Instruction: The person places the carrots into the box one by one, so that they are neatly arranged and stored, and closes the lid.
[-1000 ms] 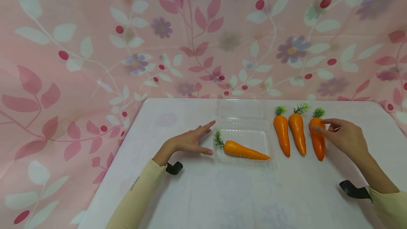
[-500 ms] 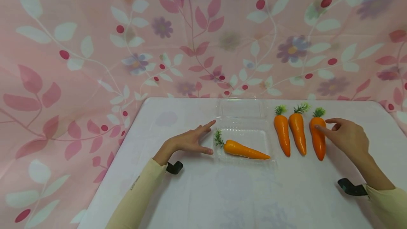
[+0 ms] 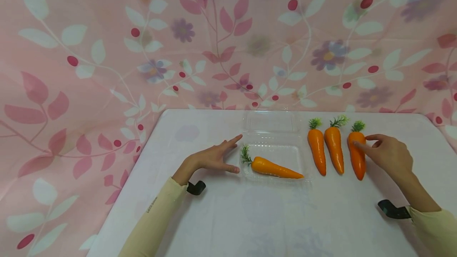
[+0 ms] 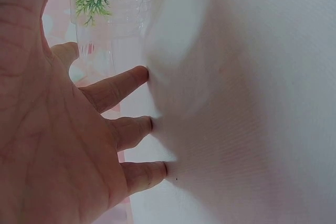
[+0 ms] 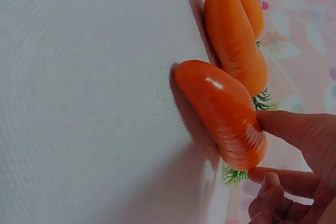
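My left hand [image 3: 212, 158] rests with spread fingers on the white tabletop, just left of a clear plastic clamshell container [image 3: 275, 150]. In the left wrist view the fingertips [image 4: 142, 74] meet the cloth. Inside the container's base lies an orange toy carrot [image 3: 273, 168], its green top pointing left. My right hand [image 3: 389, 154] has its thumb and index finger on two sides of the rightmost carrot [image 3: 357, 160], near its leafy end, pinching it lightly. That carrot [image 5: 220, 111] lies flat on the table; the other right fingers are curled in.
Two more carrots, one in the middle [image 3: 334, 150] and one at left [image 3: 316, 152], lie side by side between the container and the right hand. The container's lid [image 3: 271, 121] is folded back toward the floral pink backdrop [image 3: 221, 39]. White cloth covers the table [image 3: 267, 217].
My right index finger has drawn back from across the rightmost carrot to its right side, and the right wrist has shifted slightly. The left hand and the carrots have stayed put.
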The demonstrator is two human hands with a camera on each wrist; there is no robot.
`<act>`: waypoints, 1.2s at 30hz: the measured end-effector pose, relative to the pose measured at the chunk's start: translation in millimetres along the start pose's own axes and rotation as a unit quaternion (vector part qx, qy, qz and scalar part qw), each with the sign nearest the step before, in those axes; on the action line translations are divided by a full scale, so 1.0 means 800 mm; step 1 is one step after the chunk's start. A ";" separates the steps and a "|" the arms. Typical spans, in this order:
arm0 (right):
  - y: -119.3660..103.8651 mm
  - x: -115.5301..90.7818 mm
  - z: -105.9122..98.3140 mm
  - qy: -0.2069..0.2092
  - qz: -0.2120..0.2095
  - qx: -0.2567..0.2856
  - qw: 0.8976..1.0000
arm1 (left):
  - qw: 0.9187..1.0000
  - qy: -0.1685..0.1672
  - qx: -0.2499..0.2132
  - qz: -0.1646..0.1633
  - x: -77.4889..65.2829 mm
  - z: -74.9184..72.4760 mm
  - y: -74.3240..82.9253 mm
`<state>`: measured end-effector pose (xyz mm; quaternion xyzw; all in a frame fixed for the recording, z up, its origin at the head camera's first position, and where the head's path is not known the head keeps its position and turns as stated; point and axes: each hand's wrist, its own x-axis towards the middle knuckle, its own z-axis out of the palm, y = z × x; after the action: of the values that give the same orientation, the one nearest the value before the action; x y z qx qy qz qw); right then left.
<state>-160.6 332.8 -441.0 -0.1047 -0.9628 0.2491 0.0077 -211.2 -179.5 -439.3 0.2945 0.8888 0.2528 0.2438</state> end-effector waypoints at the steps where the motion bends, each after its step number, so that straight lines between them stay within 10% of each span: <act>1: 0.000 0.000 0.000 -0.002 0.002 -0.001 1.000 | 1.000 0.000 -0.001 0.000 0.000 0.000 0.000; 36: 0.001 0.002 0.011 -0.020 0.039 0.016 0.999 | 1.000 0.005 0.000 0.008 -0.001 0.002 -0.002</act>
<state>-162.2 329.8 -449.2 -0.1369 -0.9538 0.2666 -0.0201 -210.4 -180.5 -441.4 0.3003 0.8878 0.2558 0.2369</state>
